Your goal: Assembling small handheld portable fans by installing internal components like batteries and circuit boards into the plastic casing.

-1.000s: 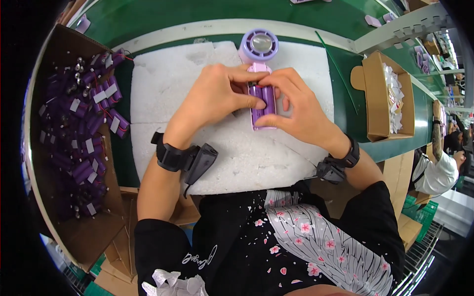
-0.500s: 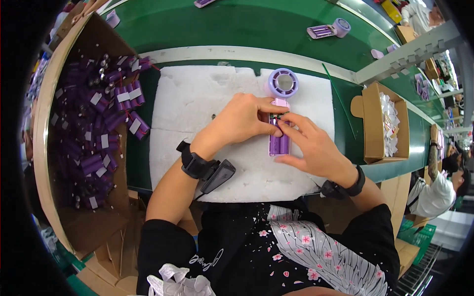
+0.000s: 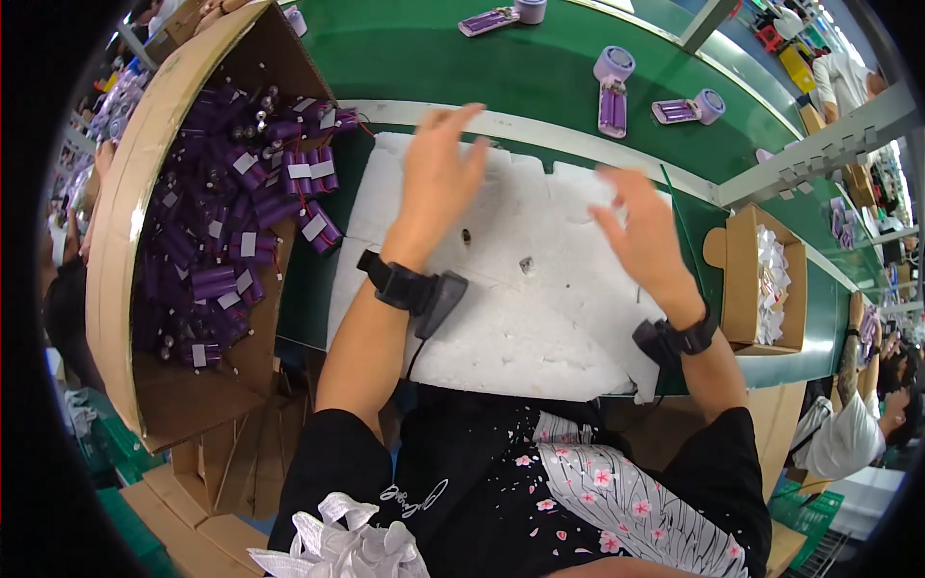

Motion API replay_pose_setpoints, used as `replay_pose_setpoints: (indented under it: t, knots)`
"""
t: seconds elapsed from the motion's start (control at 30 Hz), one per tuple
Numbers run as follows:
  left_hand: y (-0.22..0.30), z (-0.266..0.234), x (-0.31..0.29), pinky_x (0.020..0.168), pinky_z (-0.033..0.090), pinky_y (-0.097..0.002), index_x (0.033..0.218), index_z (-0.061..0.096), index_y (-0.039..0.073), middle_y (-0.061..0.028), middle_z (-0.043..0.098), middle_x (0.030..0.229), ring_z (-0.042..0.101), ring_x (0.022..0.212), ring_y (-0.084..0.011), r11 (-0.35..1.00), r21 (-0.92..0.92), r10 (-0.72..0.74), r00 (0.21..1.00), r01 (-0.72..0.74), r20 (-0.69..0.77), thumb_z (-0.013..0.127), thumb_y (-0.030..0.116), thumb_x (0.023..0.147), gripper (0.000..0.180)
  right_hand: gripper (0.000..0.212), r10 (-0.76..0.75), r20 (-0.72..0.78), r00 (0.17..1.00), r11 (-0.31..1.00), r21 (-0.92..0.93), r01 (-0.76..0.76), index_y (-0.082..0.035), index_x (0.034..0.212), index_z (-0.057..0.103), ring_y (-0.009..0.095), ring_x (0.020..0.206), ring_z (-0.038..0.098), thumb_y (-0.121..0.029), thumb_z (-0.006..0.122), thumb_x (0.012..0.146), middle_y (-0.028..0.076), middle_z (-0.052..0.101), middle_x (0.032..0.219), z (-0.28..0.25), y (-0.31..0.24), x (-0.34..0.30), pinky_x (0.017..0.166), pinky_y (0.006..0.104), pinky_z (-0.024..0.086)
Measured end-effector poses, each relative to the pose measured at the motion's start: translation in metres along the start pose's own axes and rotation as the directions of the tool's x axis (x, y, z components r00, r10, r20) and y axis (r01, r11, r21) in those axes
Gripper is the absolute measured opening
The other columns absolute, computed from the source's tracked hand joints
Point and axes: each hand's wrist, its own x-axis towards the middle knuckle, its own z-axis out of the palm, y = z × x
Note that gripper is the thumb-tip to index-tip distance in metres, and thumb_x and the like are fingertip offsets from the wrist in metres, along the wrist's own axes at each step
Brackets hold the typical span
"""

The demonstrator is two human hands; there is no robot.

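Nearest fan: a lilac handheld fan (image 3: 613,94) lies on the green surface (image 3: 424,58) past the pale rail (image 3: 568,144), round head away from the person, handle toward them; purple shows inside the handle.
Fan to right hand: straight ahead of the fingertips, near but apart, with the rail between.
Fan to left hand: ahead and to the right, farther off than from the other hand.
Right hand (image 3: 641,226): raised over the right part of the foam, thumb spread from loosely bent fingers, holding nothing.
Left hand (image 3: 438,178): over the upper left part of the foam, fingertips reaching across the rail in this view, thumb and fingers parted, nothing in its grasp.
White foam sheet (image 3: 540,328): under both hands, pitted, with a few dark spots.
Other fans: a second fan (image 3: 689,109) lies to the right of the nearest one, head to the right; a third fan (image 3: 503,17) lies farther up and left.
Green stick (image 3: 679,212): thin, along the foam's right edge, beside the right hand.
Small carton (image 3: 740,279): right of the foam, holding white pieces (image 3: 769,279).
Large carton (image 3: 116,241): left of the foam, heaped with purple cell packs (image 3: 246,222) bearing white labels, some with red wires.
Wrists: a black strapped device on each.
Co-worker: a person in a white top (image 3: 838,438) at far right.
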Motion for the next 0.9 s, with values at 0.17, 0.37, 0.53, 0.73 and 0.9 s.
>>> replay_pose_setpoints:
  t: [0.17,0.37,0.53,0.73,0.9]
  knots:
    - [-0.06,-0.041,0.02,0.086,0.048,-0.0399,0.109,0.07,0.01,-0.0129,0.062,0.115,0.06,0.1,-0.0298,0.909,0.417,0.062,0.991,-0.005,-0.122,0.062,0.001,0.077,0.033,0.021,0.017,0.232,0.973,0.978,0.2,-0.064,-0.003,0.101,0.065,0.02,0.081,0.06,-0.007,0.07,0.081,0.009,0.06,0.104,0.013,0.022,-0.023,0.069,0.0274,0.048]
    - [-0.115,-0.074,0.045,0.092,0.038,-0.0509,0.1,0.073,0.016,-0.0013,0.064,0.114,0.048,0.118,-0.0288,0.639,0.765,-0.13,0.969,-0.082,0.212,0.064,0.005,0.078,0.027,0.01,0.023,0.195,0.98,0.92,0.381,-0.097,-0.002,0.091,0.065,0.016,0.074,0.06,-0.005,0.068,0.082,0.006,0.062,0.093,0.024,0.024,-0.022,0.067,0.026,0.049]
    - [-0.11,-0.082,0.061,0.09,0.039,-0.0478,0.095,0.074,0.014,-0.0024,0.067,0.105,0.052,0.113,-0.0271,0.605,0.766,-0.121,0.925,-0.218,0.359,0.066,0.009,0.078,0.019,0.009,0.024,0.195,0.98,0.912,0.398,-0.101,-0.002,0.091,0.065,0.016,0.072,0.06,-0.005,0.067,0.083,0.006,0.062,0.093,0.026,0.025,-0.024,0.067,0.0256,0.049]
    - [-0.11,-0.098,0.072,0.073,0.047,-0.0395,0.09,0.075,0.009,-0.0076,0.069,0.083,0.063,0.082,-0.0242,0.797,0.589,0.067,0.988,-0.137,0.139,0.068,0.014,0.082,0.012,0.007,0.015,0.196,0.98,0.905,0.415,-0.097,-0.002,0.089,0.065,0.016,0.071,0.06,-0.005,0.067,0.083,0.007,0.062,0.093,0.028,0.023,-0.023,0.066,0.0262,0.049]
    - [-0.043,-0.109,0.083,0.061,0.048,-0.0298,0.095,0.074,0.005,-0.009,0.07,0.077,0.062,0.065,-0.0151,0.899,0.422,-0.121,0.992,0.119,-0.022,0.068,0.016,0.087,0.015,0.019,-0.005,0.174,0.985,0.909,0.411,-0.068,-0.003,0.101,0.064,0.017,0.072,0.06,-0.006,0.068,0.083,0.007,0.062,0.092,0.029,0.025,-0.021,0.067,0.0268,0.05]
